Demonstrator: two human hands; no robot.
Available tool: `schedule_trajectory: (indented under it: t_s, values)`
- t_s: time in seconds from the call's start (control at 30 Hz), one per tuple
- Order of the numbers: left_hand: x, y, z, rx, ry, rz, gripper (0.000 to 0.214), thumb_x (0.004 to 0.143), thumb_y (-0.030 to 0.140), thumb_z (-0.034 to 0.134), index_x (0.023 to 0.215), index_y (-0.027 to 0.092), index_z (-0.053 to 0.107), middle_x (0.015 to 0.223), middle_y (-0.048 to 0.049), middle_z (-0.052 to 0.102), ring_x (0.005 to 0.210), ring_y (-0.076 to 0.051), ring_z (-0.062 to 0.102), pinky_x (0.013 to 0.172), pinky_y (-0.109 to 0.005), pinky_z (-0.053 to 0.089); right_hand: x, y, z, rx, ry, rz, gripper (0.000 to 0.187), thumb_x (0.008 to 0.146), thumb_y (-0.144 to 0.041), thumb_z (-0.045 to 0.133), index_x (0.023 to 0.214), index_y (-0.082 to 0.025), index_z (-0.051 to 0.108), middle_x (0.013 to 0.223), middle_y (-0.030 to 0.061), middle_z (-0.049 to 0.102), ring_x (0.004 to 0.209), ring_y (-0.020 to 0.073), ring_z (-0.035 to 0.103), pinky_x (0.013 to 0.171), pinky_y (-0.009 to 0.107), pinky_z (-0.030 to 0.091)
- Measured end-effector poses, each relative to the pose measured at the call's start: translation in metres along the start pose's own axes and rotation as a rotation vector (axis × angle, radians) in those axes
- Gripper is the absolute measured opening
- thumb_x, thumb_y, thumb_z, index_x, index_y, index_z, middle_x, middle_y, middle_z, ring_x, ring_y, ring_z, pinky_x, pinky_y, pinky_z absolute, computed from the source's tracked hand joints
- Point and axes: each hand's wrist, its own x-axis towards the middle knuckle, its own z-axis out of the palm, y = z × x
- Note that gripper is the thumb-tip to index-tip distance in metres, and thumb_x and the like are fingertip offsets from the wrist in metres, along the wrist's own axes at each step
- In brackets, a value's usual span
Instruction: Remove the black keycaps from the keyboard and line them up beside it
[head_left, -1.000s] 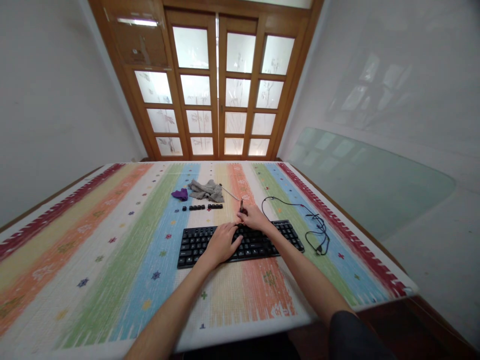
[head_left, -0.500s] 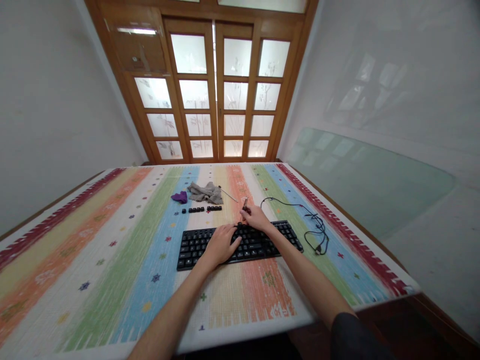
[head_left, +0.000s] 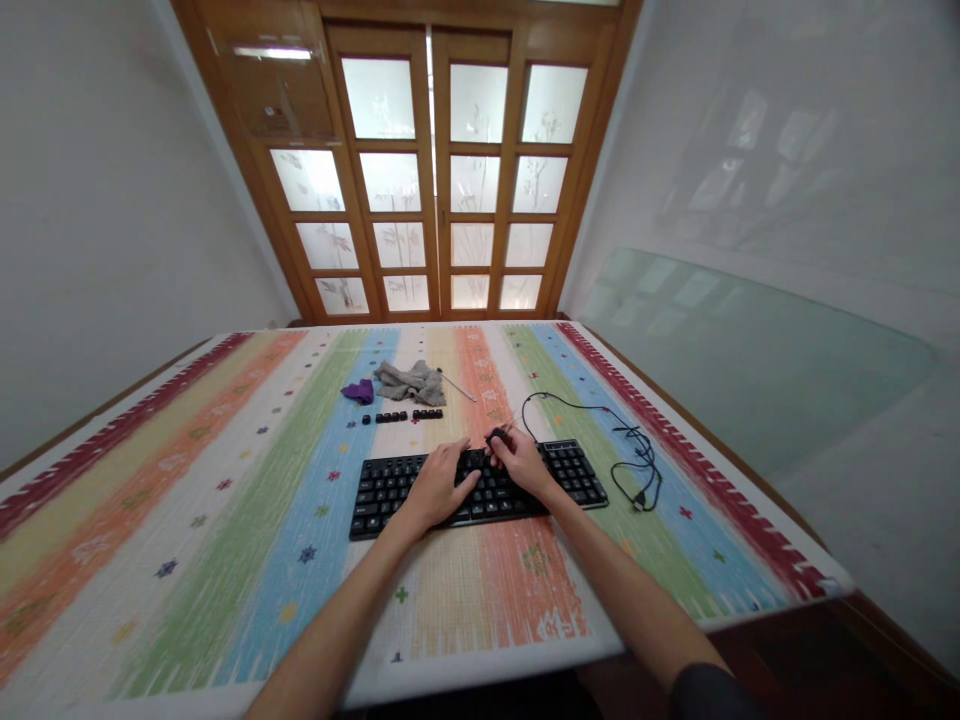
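A black keyboard (head_left: 390,488) lies on the striped cloth in front of me. My left hand (head_left: 436,486) rests flat on its middle keys, fingers stretched out. My right hand (head_left: 517,460) hovers over the keyboard's upper edge, fingers pinched round a small dark thing that I cannot name. The keyboard's black cable (head_left: 634,460) curls off to the right. A row of loose black keycaps (head_left: 409,415) sits beyond the keyboard.
The table carries a colourful striped cloth (head_left: 225,480). A crumpled grey rag (head_left: 411,382), a small purple cloth (head_left: 360,391) and a thin metal rod (head_left: 457,388) lie at the back. Wooden glazed doors (head_left: 435,170) stand behind; a glass pane (head_left: 750,350) leans at the right.
My right hand has drawn back from the cloth beyond the keyboard and now sits lower, over the keys. The left hand has hardly moved.
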Motion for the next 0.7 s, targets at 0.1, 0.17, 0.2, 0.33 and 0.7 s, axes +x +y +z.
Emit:
schedule_trajectory:
  t_s: [0.1,0.17,0.2,0.33,0.7]
  values:
    - [0.001,0.003,-0.004,-0.038,0.01,0.013,0.043,0.092,0.033,0.056,0.131,0.019,0.05,0.124,-0.0114,0.062,0.117,-0.026,0.056,0.103,-0.046,0.045,-0.006,-0.002,0.001,0.005,-0.005,-0.004,0.045,0.085,-0.062,0.053,0.093,-0.018,0.058,0.07,0.0015,0.062,0.052,0.0133,0.058,0.052,0.027,0.048]
    - [0.002,0.005,-0.006,-0.067,0.015,0.022,0.04,0.092,0.033,0.057,0.129,0.02,0.052,0.121,-0.0104,0.063,0.114,-0.025,0.057,0.101,-0.045,0.045,-0.007,-0.003,0.002,0.021,0.002,-0.002,0.045,0.085,-0.061,0.053,0.094,-0.018,0.058,0.07,0.0014,0.062,0.052,0.0131,0.057,0.052,0.027,0.048]
    - [0.003,0.005,-0.008,-0.082,0.014,0.027,0.038,0.092,0.033,0.057,0.128,0.021,0.053,0.119,-0.0099,0.063,0.112,-0.025,0.057,0.1,-0.045,0.046,-0.008,-0.003,0.002,0.033,0.006,0.002,0.045,0.085,-0.062,0.054,0.094,-0.018,0.058,0.069,0.0014,0.062,0.052,0.013,0.057,0.051,0.027,0.048]
    - [0.007,0.008,-0.013,-0.154,0.006,0.021,0.035,0.091,0.031,0.058,0.124,0.021,0.056,0.105,-0.0074,0.066,0.102,-0.023,0.06,0.094,-0.042,0.049,-0.008,-0.004,0.003,0.076,0.024,0.009,0.048,0.082,-0.065,0.056,0.093,-0.018,0.058,0.068,0.0008,0.062,0.05,0.0127,0.057,0.049,0.027,0.048]
    - [0.014,0.007,-0.021,-0.372,-0.038,-0.082,0.036,0.079,0.034,0.071,0.112,0.02,0.063,0.094,-0.0035,0.068,0.085,-0.019,0.063,0.081,-0.034,0.051,-0.009,-0.007,0.001,0.121,0.011,0.015,0.047,0.081,-0.064,0.058,0.092,-0.018,0.057,0.067,0.0003,0.062,0.048,0.011,0.056,0.048,0.025,0.046]
